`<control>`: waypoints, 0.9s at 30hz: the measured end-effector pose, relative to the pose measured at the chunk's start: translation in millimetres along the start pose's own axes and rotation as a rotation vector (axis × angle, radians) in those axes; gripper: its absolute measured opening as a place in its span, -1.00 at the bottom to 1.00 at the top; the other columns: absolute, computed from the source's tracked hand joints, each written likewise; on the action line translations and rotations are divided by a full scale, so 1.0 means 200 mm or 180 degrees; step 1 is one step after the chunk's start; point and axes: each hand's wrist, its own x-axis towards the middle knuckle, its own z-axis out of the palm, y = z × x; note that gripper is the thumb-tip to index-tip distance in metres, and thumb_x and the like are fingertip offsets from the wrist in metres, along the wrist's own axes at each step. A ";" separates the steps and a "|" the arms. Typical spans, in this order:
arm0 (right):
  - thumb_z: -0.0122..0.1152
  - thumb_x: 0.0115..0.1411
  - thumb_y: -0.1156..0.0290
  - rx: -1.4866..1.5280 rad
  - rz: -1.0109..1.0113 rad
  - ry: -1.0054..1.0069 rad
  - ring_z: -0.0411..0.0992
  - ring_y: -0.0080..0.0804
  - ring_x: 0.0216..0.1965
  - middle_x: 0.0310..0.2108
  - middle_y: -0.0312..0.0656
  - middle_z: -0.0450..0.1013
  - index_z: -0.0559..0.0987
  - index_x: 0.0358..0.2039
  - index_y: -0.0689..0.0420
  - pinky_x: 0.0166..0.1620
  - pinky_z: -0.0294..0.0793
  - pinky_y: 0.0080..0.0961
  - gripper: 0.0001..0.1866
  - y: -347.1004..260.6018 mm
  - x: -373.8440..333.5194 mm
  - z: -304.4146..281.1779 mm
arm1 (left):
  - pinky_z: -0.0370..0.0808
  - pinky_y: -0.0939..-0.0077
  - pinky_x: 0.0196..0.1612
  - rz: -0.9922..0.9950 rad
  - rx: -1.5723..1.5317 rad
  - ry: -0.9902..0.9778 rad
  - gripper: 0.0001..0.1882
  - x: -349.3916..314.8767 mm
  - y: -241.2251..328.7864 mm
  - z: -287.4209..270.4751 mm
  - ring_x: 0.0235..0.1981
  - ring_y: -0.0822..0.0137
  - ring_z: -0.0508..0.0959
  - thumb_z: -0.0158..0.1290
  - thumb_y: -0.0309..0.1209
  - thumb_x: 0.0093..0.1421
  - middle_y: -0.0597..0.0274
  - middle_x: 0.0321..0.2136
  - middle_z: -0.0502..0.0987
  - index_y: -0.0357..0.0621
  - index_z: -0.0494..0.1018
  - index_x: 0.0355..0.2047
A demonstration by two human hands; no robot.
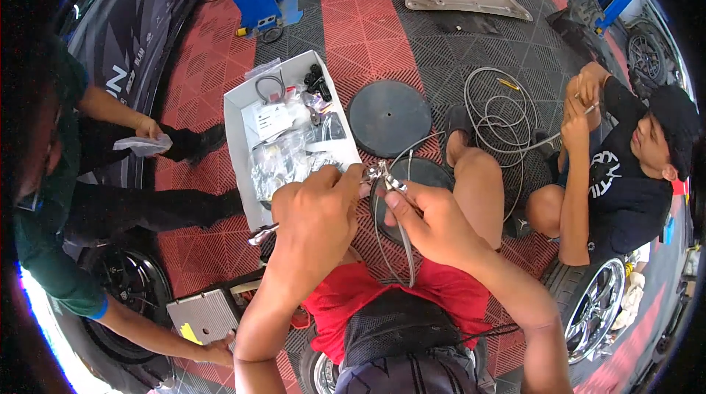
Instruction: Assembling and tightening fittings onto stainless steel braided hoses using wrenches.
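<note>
Two bare hands work close together: the left hand [316, 210] is curled narrow around a silver tool [262, 235], while the right hand [434, 217] pinches a silver piece [396, 185] between thumb and forefinger. A small metal fitting [380, 171] sits just beyond the left fingertips, in the gap between the hands; whether the right fingers touch it too, I cannot tell. A grey hose [409, 247] hangs below the right thumb.

Under both hands spreads a red and black tiled floor [368, 11]. A white box [237, 151] of bagged parts lies beyond and left of the left hand; a black disc [390, 118] lies ahead of both. Right of the right hand, a crouching person [625, 203] grips something thin near a coiled hose [531, 148]. Far left of the left hand, another person [55, 247] holds a clear bag [143, 145].

The silver tool's end juts from the left hand's outer edge, its axis slanting up rightward into the fist. The silver piece slants down rightward into the right pinch. The grey hose runs lengthwise toward the lap, bending into a loop there
</note>
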 end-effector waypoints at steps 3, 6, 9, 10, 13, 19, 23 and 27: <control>-0.03 0.30 0.43 -0.0199 -0.0275 0.0045 0.53 -0.10 -0.50 -0.56 -0.03 0.49 0.44 -0.37 0.29 -0.41 0.45 -0.29 -0.81 0.00 -0.01 -0.03 | 0.44 0.28 -0.42 0.0365 -0.0485 0.0196 -0.68 0.01 -0.04 0.06 -0.49 0.10 0.53 0.12 -0.55 0.07 0.08 -0.51 0.46 -0.17 0.51 -0.11; -0.03 0.29 0.44 -0.0113 -0.0371 -0.0178 0.53 -0.10 -0.48 -0.53 -0.01 0.49 0.43 -0.36 0.30 -0.40 0.47 -0.30 -0.82 -0.01 -0.04 -0.07 | 0.44 0.28 -0.39 0.0709 -0.0909 0.0128 -0.67 0.03 -0.11 0.08 -0.46 0.10 0.51 0.12 -0.62 0.06 0.06 -0.50 0.45 -0.19 0.53 -0.11; -0.01 0.29 0.45 -0.0048 -0.0562 -0.0299 0.54 -0.10 -0.47 -0.50 0.00 0.49 0.44 -0.30 0.33 -0.39 0.47 -0.33 -0.83 -0.02 -0.07 -0.11 | 0.47 0.34 -0.37 0.0794 -0.1090 0.0244 -0.71 0.05 -0.11 0.10 -0.42 0.04 0.56 0.10 -0.68 0.00 0.02 -0.43 0.53 -0.24 0.56 -0.22; -0.01 0.29 0.45 -0.0048 -0.0557 -0.0294 0.54 -0.10 -0.47 -0.50 0.00 0.49 0.44 -0.30 0.33 -0.39 0.47 -0.33 -0.83 -0.02 -0.08 -0.11 | 0.47 0.34 -0.37 0.0797 -0.1094 0.0238 -0.71 0.05 -0.11 0.12 -0.42 0.04 0.56 0.10 -0.68 0.00 0.02 -0.43 0.53 -0.24 0.56 -0.22; 0.00 0.28 0.46 -0.0048 -0.0602 -0.0333 0.54 -0.13 -0.47 -0.50 -0.02 0.50 0.45 -0.23 0.34 -0.40 0.47 -0.35 -0.82 -0.01 -0.09 -0.10 | 0.47 0.36 -0.38 0.1088 -0.1241 0.0499 -0.73 0.06 -0.13 0.17 -0.42 0.09 0.57 0.09 -0.67 -0.01 0.05 -0.44 0.53 -0.23 0.56 -0.25; -0.02 0.36 0.40 0.0137 -0.0828 -0.0279 0.43 -0.60 -0.53 -0.55 -0.23 0.48 0.48 0.02 0.34 -0.43 0.42 -0.61 -0.67 -0.01 -0.11 -0.07 | 0.48 0.30 -0.30 0.1201 -0.1400 0.0533 -0.71 0.05 -0.14 0.28 -0.33 0.07 0.54 0.07 -0.71 -0.02 0.10 -0.37 0.50 -0.22 0.48 -0.25; -0.01 0.27 0.47 0.0162 -0.0393 -0.0339 0.56 -0.33 -0.48 -0.46 -0.06 0.53 0.48 -0.09 0.38 -0.39 0.51 -0.46 -0.72 -0.03 -0.13 -0.09 | 0.48 0.29 -0.29 0.1125 -0.1421 0.0548 -0.72 0.05 -0.13 0.31 -0.33 0.07 0.53 0.10 -0.67 0.01 0.10 -0.34 0.48 -0.20 0.47 -0.22; 0.00 0.28 0.47 0.0229 -0.0426 -0.0263 0.57 -0.43 -0.44 -0.44 -0.08 0.53 0.49 -0.04 0.39 -0.34 0.55 -0.52 -0.69 -0.01 -0.16 -0.10 | 0.47 0.28 -0.31 0.1065 -0.1194 0.0608 -0.71 0.03 -0.12 0.29 -0.36 0.09 0.51 0.13 -0.63 0.02 0.11 -0.38 0.44 -0.16 0.48 -0.20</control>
